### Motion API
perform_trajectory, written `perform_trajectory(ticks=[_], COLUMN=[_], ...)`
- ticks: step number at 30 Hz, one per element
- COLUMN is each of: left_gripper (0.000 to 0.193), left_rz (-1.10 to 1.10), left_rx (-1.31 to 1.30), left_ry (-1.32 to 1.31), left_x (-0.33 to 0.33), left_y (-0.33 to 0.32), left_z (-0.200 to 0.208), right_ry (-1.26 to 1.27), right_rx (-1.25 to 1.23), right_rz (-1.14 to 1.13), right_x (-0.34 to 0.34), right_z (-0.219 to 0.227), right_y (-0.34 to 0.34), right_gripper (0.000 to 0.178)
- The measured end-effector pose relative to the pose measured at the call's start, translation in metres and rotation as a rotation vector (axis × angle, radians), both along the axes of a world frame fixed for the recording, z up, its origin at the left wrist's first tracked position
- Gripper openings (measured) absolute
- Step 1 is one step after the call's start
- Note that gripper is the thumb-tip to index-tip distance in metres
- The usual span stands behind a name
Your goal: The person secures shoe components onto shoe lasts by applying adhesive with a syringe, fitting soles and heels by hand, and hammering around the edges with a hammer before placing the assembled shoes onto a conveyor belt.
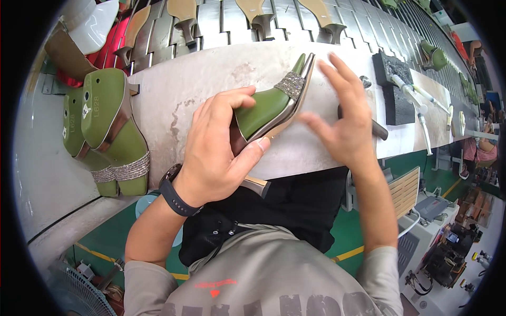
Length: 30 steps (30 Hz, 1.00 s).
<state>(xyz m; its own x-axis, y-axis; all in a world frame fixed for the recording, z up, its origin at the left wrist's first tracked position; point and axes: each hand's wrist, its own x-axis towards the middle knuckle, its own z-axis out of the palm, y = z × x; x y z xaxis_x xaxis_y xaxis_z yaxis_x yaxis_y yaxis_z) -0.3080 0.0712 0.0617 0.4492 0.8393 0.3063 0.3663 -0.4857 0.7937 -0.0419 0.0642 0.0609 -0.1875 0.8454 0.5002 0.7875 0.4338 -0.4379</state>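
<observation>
My left hand, with a dark watch on its wrist, grips a high-heeled sandal around its heel end. The sandal has a glittery strap and a metallic sole edge, and is fitted on a green shoe last. Its toe points up and away from me, and its heel sticks out below my hand over the table's near edge. My right hand is open beside the toe, fingers spread and slightly blurred, holding nothing. Behind it lies a dark-handled tool, partly hidden.
Two green lasts with glittery straps stand at the left of the worktable. Several heeled soles lie on the metal slat conveyor at the back. A black block and syringes are at the right.
</observation>
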Motion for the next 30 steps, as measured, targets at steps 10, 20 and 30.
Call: perform_trajectory(ticks=[10,20,30], left_gripper=[0.093,0.090,0.096], left_rz=[-0.113,-0.227,-0.280], left_rx=[0.138,-0.008,0.007], left_ry=[0.207,0.248,0.234], left_x=[0.041,0.042,0.045], left_y=[0.038,0.038,0.043], left_z=[0.020,0.027,0.028], right_ry=[-0.049,0.159,1.594], right_rx=[-0.033,-0.178,-0.413], right_rz=[-0.276,-0.166,-0.093], right_x=[0.043,0.021,-0.047], right_z=[-0.015,0.017,-0.010], right_y=[-0.048,-0.044,-0.055], right_gripper=[0.051,0.044,0.033])
